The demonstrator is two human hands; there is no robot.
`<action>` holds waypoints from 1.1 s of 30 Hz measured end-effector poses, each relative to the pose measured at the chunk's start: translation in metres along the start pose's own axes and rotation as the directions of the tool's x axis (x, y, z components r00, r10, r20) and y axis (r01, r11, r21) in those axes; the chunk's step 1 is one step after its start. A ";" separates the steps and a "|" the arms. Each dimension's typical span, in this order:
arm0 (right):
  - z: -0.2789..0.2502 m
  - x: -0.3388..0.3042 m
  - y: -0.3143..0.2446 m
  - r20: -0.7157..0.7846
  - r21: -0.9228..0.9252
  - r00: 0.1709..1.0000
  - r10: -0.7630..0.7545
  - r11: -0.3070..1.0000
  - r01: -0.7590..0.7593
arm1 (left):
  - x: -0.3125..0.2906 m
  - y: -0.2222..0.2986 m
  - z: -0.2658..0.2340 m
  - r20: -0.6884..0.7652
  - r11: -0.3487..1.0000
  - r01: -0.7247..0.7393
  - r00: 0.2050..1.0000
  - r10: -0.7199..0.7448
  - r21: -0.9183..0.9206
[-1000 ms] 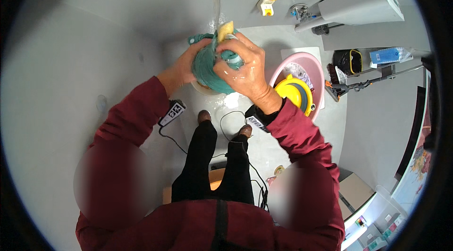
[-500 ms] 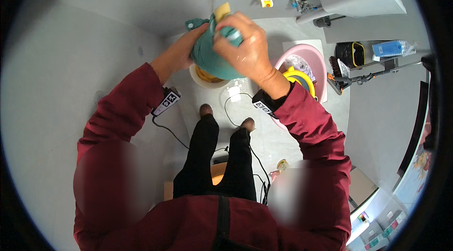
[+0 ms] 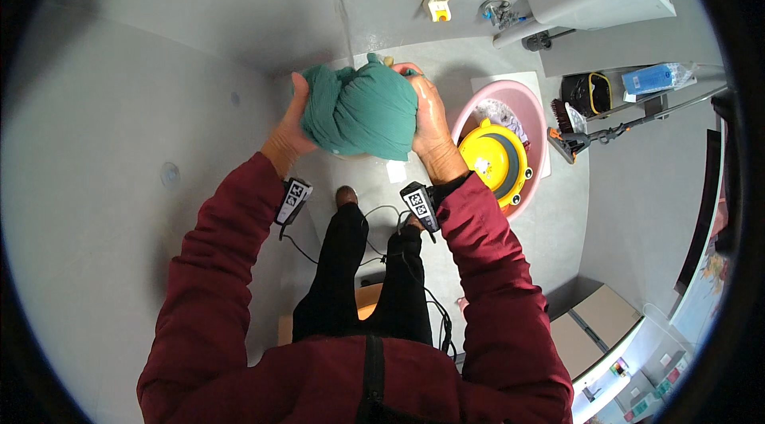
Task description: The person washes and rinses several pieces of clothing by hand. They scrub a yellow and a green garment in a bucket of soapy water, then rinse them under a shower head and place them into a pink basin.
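Fingers [image 3: 296, 97] grip green cloth [image 3: 358, 109] above grey floor [image 3: 119, 185]

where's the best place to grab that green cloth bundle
Probably by its two ends, one hand from each side. The green cloth is bunched into a wide ball, too bulky for one hand. The left hand and right hand already press its opposite sides.

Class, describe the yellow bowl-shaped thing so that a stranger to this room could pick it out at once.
Start at the pink basin on the grey floor, right of the right hand. The yellow round thing sits at the basin's near rim. Its bright yellow with a grey centre sets it apart from the pale cloth behind it in the basin.
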State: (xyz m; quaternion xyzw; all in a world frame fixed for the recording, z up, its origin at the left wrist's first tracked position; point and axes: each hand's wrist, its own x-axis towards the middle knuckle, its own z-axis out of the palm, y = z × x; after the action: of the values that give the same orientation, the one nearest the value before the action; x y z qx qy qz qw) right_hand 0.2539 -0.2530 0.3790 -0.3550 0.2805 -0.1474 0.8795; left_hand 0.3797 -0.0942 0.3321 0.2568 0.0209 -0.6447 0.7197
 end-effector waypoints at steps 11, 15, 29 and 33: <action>-0.010 -0.057 0.043 -0.159 0.085 0.983 0.087 0.994 -0.075 | -0.039 -0.014 0.038 -0.220 0.841 -0.291 0.879 0.424 0.457; 0.026 -0.065 0.030 -0.326 -0.200 0.855 -0.403 0.914 0.354 | -0.032 -0.022 0.044 -0.131 0.942 -0.318 0.935 0.330 0.105; 0.104 -0.074 -0.030 0.869 -0.404 0.338 -0.360 -0.124 0.906 | -0.036 0.046 0.082 0.030 0.766 0.040 0.997 -0.077 0.642; 0.107 -0.068 -0.020 0.939 -0.307 0.242 -0.242 -0.279 0.910 | -0.026 0.072 0.112 0.170 0.106 -0.159 0.979 -0.110 0.982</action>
State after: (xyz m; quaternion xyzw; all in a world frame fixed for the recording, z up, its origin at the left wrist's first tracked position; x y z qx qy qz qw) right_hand 0.2623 -0.1783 0.4831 -0.8970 -0.2102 -0.2920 0.2566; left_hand 0.4095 -0.1119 0.4631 0.6057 -0.4921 -0.5029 0.3714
